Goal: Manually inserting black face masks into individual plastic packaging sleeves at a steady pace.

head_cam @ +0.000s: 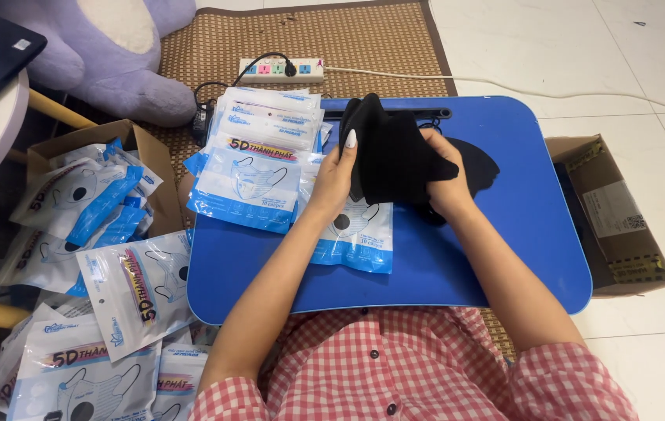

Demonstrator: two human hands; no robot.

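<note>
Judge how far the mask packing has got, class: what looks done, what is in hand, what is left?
Done: packets lie piled in the box and on the floor. In hand: the left hand and right hand grip a stack of black masks above an open pouch. Left: the stack of pouches on the blue table.
</note>
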